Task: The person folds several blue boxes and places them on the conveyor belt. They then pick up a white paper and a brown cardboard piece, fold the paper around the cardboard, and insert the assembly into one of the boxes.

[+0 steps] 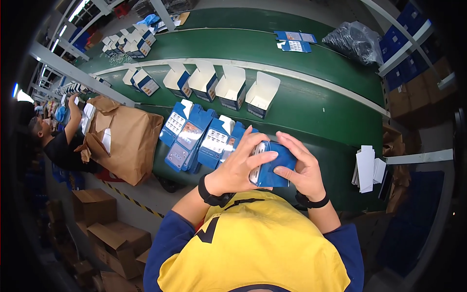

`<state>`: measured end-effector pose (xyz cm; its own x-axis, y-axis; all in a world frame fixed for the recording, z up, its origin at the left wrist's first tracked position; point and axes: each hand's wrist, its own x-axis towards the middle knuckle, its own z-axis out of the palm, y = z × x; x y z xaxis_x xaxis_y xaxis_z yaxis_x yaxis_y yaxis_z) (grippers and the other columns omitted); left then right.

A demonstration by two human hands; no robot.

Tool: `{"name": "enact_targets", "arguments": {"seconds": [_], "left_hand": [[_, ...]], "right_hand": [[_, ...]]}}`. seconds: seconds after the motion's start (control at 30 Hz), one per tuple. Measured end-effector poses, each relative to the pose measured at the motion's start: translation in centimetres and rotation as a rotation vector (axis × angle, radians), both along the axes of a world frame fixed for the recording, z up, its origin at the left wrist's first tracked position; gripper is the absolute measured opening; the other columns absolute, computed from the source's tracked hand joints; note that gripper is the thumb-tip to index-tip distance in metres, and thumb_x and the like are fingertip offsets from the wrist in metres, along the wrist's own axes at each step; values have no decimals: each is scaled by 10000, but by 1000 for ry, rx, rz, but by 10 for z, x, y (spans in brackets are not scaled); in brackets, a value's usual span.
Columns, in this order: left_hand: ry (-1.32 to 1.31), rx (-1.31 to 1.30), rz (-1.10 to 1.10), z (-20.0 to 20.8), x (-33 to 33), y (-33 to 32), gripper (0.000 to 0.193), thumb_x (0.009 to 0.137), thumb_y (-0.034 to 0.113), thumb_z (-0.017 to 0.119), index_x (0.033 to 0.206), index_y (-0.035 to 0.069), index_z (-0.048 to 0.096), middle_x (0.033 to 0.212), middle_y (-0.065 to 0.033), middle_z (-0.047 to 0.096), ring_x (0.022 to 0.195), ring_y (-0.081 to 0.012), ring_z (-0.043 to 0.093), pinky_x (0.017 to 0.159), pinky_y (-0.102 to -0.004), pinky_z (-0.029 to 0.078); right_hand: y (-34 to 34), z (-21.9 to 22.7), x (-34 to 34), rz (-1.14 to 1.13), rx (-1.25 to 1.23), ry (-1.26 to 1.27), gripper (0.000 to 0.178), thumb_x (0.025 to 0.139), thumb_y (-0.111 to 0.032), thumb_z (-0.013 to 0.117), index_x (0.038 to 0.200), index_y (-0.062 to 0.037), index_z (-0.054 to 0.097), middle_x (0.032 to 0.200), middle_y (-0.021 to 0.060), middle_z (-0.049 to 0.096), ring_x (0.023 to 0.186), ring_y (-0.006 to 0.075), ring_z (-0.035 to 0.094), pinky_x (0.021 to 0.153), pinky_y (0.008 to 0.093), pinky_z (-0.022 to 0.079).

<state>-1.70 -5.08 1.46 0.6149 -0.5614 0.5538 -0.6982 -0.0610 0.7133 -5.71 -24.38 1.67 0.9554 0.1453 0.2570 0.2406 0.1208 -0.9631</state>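
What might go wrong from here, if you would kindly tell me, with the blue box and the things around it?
The blue box might crease if the left hand and right hand squeeze it too hard.
The pile of flat boxes lies right beside the left hand, so a nudge could scatter it.
The open boxes stand with lids raised, so a careless reach might tip one.

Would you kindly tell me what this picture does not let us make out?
All in the head view:
Underside of the blue box: hidden by its upper faces.
Contents deep in the paper bag: hidden by its side.
Contents of the plastic bag: obscured by crinkled plastic.
Distant white items: too small.
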Motion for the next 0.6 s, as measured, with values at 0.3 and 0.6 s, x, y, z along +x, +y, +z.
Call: {"name": "enact_targets", "arguments": {"seconds": [0.3, 0.6], "left_hand": [[-98, 149, -18, 1, -1, -2, 858, 561, 275, 858, 1296, 218, 419, 1216, -178, 403, 1152, -400, 427, 1040, -623, 213], [56, 117, -18, 6, -1, -4, 1059, 561, 331, 866, 1387, 71, 256, 1347, -207, 321, 1230, -424, 364, 1080, -563, 174]], "right_hand": [[0, 1, 5, 3, -156, 105, 562, 683, 68, 706, 1215, -70, 588, 1226, 107, 552, 1117, 229, 518, 955, 307, 400], [-1, -5, 3, 57, 93, 161, 661, 844, -297, 632, 1384, -49, 342, 1324, 145, 435, 1200, 234, 427, 1015, 342, 324]]}}
